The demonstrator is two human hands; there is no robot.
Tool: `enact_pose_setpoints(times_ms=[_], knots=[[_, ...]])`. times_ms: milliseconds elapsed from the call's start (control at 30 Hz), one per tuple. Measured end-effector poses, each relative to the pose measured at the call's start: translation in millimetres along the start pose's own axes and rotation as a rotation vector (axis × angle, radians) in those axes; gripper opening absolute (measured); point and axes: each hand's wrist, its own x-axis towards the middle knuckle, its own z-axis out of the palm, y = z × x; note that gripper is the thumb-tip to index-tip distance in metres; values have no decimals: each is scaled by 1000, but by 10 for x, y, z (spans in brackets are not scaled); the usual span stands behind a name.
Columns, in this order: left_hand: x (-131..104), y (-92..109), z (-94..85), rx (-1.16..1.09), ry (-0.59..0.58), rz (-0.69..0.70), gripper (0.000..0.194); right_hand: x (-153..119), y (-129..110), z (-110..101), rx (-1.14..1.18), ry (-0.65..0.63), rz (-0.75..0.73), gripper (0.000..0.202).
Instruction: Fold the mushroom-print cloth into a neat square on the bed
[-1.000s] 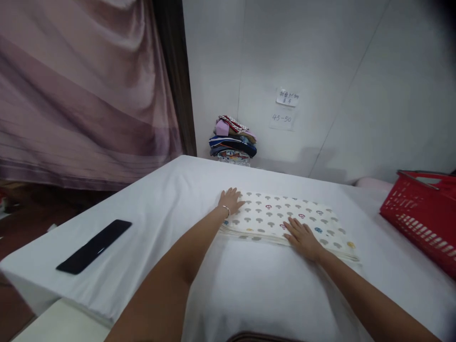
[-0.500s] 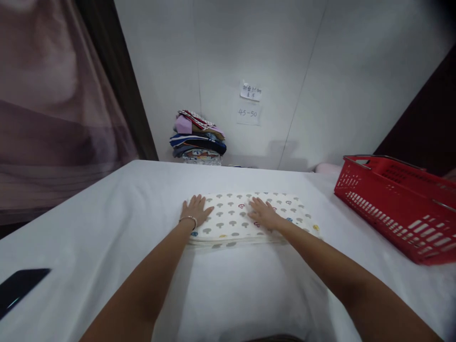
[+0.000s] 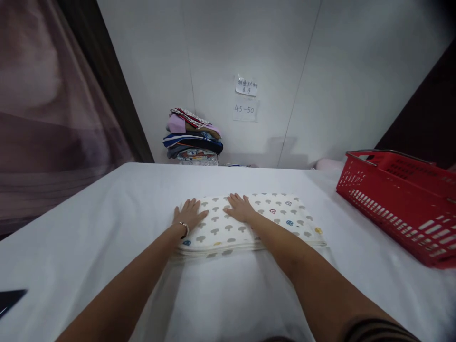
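We have both bare hands on a folded mushroom-print cloth (image 3: 228, 232), which lies flat in the middle of a white-covered table (image 3: 124, 204). Our left hand (image 3: 188, 213) is palm down with fingers spread at the cloth's left end, a beaded bracelet (image 3: 185, 230) at its wrist; our right hand (image 3: 240, 208) rests the same way nearer the middle, its forearm crossing above the near edge. The two hands are apart from each other, and neither grips anything. The likeliest trouble, we judge, is layers sliding out of line: along the near edge several already show unevenly, and palms pushing in different directions would shear the top one over those below. Pressing hard while dragging could also ruck the white cover, since it already wrinkles at the left, and carry the cloth askew with it. We would also watch the bracelet, whose beads could catch the fabric if the wrist drags. The red plastic basket (image 3: 392, 199) stands well apart at the right, so a knock there seems unlikely.
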Motion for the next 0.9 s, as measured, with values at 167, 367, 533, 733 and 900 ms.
enact_pose_setpoints(times_ms=[167,367,533,733,900], knots=[[86,290,-131,46,57,99,71,16,3,17,-1,29,-7,76],[119,434,129,-4,15,161,76,20,-7,17,10,40,-12,75],[120,397,137,-4,12,162,75,-19,9,-95,54,34,-33,76],[145,381,152,-1,47,181,76,-379,510,-222,-37,92,234,78],[178,363,184,-6,59,183,75,-548,829,-134,-37,89,351,75]])
